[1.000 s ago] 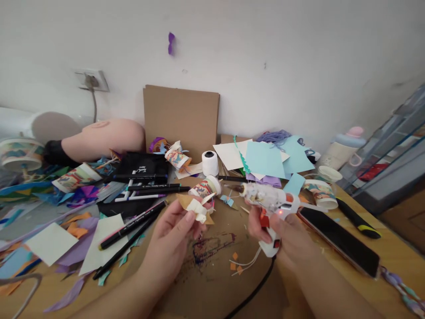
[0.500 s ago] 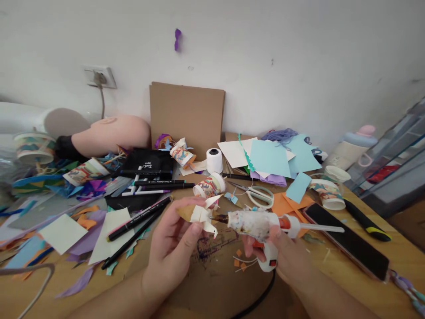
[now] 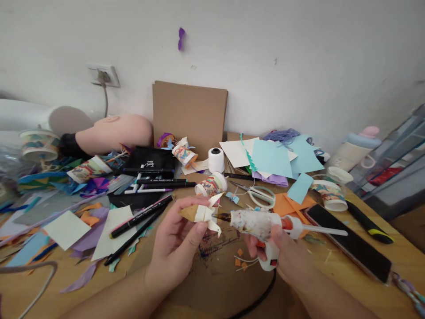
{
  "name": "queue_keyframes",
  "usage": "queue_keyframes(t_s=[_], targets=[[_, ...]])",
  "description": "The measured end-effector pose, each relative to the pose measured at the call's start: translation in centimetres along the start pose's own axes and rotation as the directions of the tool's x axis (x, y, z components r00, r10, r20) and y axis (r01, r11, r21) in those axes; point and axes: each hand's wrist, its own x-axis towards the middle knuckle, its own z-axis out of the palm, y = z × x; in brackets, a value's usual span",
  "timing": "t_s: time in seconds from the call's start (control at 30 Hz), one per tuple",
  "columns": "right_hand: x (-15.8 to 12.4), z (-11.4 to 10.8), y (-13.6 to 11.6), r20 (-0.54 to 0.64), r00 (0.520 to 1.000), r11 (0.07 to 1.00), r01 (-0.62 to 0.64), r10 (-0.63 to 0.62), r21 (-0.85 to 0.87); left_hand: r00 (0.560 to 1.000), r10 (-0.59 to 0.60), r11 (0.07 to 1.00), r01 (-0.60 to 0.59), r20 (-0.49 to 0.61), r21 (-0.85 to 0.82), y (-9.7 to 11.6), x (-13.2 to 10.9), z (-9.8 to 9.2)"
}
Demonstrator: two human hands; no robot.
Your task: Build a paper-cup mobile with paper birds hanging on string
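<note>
head view: above the cardboard (image 3: 207, 285), a paper bird (image 3: 203, 213) is pinched in the left hand (image 3: 177, 239); a glue gun (image 3: 257, 223) is gripped in the right hand (image 3: 283, 250), its nozzle (image 3: 224, 216) brought to the folds. gluing is apparently being done; next, steady aim is probably required.

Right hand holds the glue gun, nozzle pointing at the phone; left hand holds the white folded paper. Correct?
No: the head view shows the nozzle pointing at the white folded paper, not the phone. The right hand does hold the glue gun, the left hand the paper.
</note>
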Motion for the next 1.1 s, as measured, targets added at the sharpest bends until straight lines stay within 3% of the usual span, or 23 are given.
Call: queue_keyframes(t_s=[0.33, 1.1], targets=[[-0.09, 0.0, -0.42, -0.018, 0.999, 0.996, -0.049, 0.048, -0.078, 1.0, 0.005, 0.998, -0.005, -0.002, 0.063, 0.25, 0.01, -0.05], [0.05, 0.31, -0.98, -0.067, 0.997, 0.992, 0.04, -0.049, -0.121, 0.996, 0.079, 0.975, -0.07, -0.031, 0.211, -0.05, -0.02, -0.38]])
